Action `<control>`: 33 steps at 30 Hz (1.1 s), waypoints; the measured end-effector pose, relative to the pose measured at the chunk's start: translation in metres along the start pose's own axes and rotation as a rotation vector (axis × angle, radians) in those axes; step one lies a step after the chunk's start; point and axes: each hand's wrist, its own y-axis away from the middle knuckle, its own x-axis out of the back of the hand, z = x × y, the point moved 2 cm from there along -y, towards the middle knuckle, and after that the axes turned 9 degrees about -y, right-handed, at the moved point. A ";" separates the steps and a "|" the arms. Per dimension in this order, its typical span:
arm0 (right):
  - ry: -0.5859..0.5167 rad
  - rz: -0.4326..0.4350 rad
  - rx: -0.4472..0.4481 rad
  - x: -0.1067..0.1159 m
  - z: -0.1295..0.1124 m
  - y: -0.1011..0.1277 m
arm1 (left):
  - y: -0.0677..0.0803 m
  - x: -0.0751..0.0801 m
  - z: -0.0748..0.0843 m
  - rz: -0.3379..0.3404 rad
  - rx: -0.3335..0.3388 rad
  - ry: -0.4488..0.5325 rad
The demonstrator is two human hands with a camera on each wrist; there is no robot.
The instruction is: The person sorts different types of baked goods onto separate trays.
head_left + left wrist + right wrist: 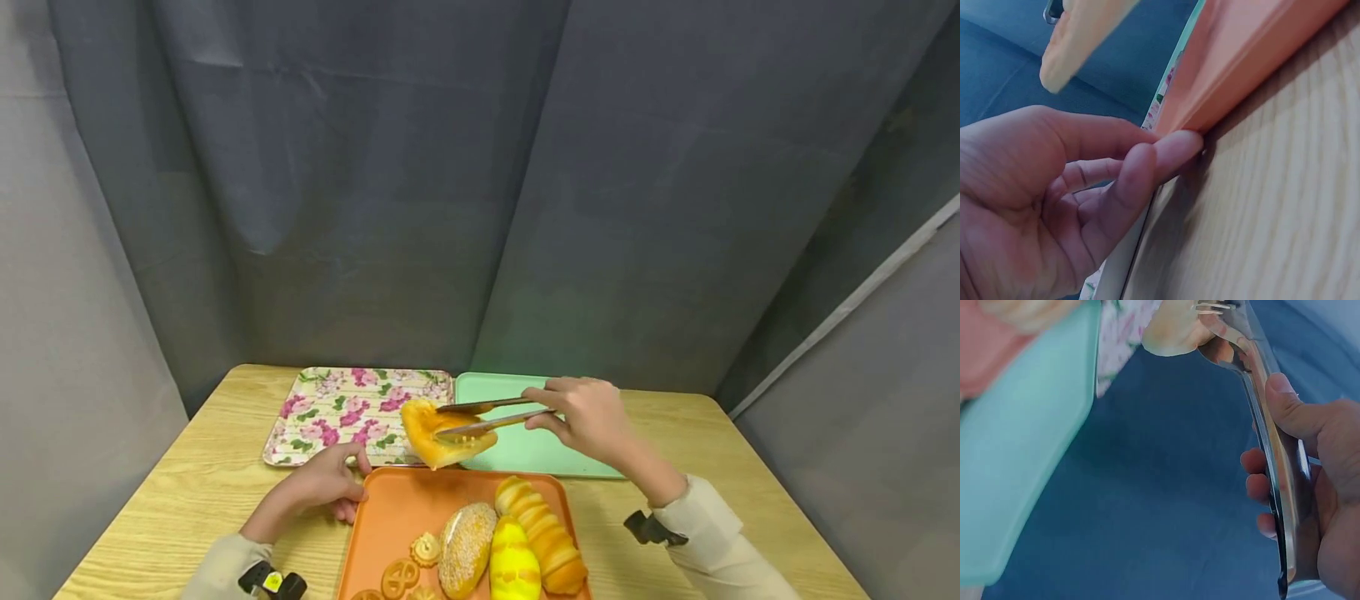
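My right hand (pixel 588 418) grips metal tongs (pixel 517 418), whose ends hold a golden, bent piece of bread (pixel 420 433) in the air. The bread hangs above the far edge of an orange tray (pixel 405 500), in front of the floral tray. In the right wrist view, fingers and thumb wrap the handles of the tongs (pixel 1286 506). My left hand (pixel 322 483) pinches the far left corner of the orange tray, seen closely in the left wrist view. On that tray lie a seeded bun (pixel 467 550), a yellow bread (pixel 514 562) and a ridged long roll (pixel 543 537).
Pretzel-shaped cookies (pixel 400 577) and a swirl cookie (pixel 425 549) lie on the orange tray's left part. Behind it are a floral tray (pixel 337 417) and a mint green tray (pixel 517 454), side by side. Grey curtains (pixel 375 208) enclose the wooden table (pixel 180 483).
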 end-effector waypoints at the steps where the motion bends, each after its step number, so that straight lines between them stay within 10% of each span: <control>1: 0.020 0.004 -0.021 0.004 0.005 0.001 | 0.000 0.000 0.000 -0.009 -0.002 0.000; 13: 0.127 -0.048 -0.298 0.038 0.075 0.045 | 0.001 0.000 0.004 -0.011 -0.009 -0.032; 33: 0.135 -0.386 -0.712 0.021 0.135 0.114 | 0.000 0.001 0.001 -0.018 0.031 -0.014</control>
